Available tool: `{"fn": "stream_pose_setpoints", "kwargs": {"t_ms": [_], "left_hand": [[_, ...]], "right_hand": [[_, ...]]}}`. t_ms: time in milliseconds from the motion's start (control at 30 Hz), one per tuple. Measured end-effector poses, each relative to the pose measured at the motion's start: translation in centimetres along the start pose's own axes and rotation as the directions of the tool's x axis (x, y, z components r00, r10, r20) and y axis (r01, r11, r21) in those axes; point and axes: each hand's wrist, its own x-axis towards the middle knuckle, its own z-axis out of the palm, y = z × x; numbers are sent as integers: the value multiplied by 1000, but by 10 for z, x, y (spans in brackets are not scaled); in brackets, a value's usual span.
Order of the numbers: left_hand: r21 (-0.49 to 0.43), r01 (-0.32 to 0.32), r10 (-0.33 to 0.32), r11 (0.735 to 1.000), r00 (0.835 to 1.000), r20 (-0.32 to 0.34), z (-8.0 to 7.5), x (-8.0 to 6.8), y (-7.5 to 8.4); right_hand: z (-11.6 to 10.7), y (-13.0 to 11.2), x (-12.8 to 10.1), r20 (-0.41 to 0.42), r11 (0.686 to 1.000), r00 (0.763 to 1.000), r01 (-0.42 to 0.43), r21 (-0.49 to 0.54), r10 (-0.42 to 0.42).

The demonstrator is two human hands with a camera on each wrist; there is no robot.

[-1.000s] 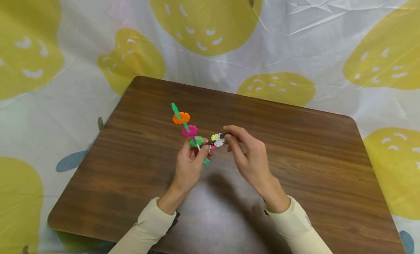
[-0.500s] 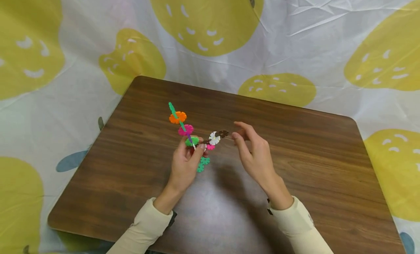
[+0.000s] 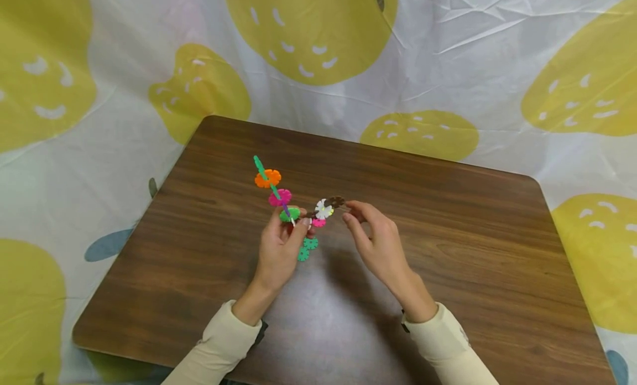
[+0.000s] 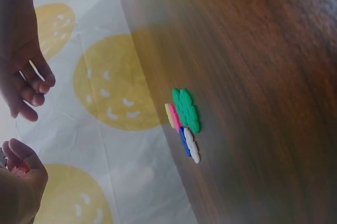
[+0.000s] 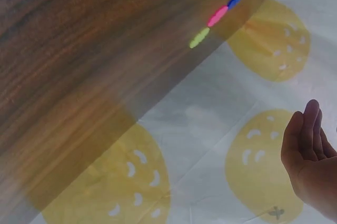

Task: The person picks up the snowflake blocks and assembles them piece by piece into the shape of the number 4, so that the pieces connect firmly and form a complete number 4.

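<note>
- The left hand [image 3: 282, 242] pinches the middle of a toy chain [image 3: 291, 208] of flat plastic discs, each a small flower shape with notched petals, slotted edge into edge.
- The chain is held up over the middle of the table [image 3: 448, 252]. One arm of it runs up and away to the left: a green disc [image 3: 290, 214] at the fingers, then a magenta disc [image 3: 280, 197], an orange disc [image 3: 267, 178] and a thin green piece seen edge-on at the tip.
- A second arm branches right: a pink piece, a white disc [image 3: 324, 209] and a dark brown disc [image 3: 337, 201] at the end.
- Two teal discs [image 3: 307, 248] hang just below the left fingers.
- The right hand [image 3: 376, 242] is at the brown end, with thumb and forefinger curved towards each other right beside that disc; whether they touch or pinch it I cannot tell.
- The table is dark, smooth wood-grain board with rounded corners and a dull sheen near the wrists.
- Under and behind it lies a thin, creased white cloth [image 3: 473, 69] printed with large yellow-green rounded shapes carrying white flecks.
- Both forearms wear cream sleeves [image 3: 224, 346] of soft knit.
- The wrist views show the discs edge-on as slim, glossy ovals.
</note>
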Motion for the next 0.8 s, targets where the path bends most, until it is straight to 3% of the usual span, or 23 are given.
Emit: {"fn": "stream_pose_setpoints", "kwargs": {"t_ms": [800], "left_hand": [[9,-3,3,1000,1000,18,-1,1,-1]], "right_hand": [[27,19,-10,207,999,978,1,-42,8]]}}
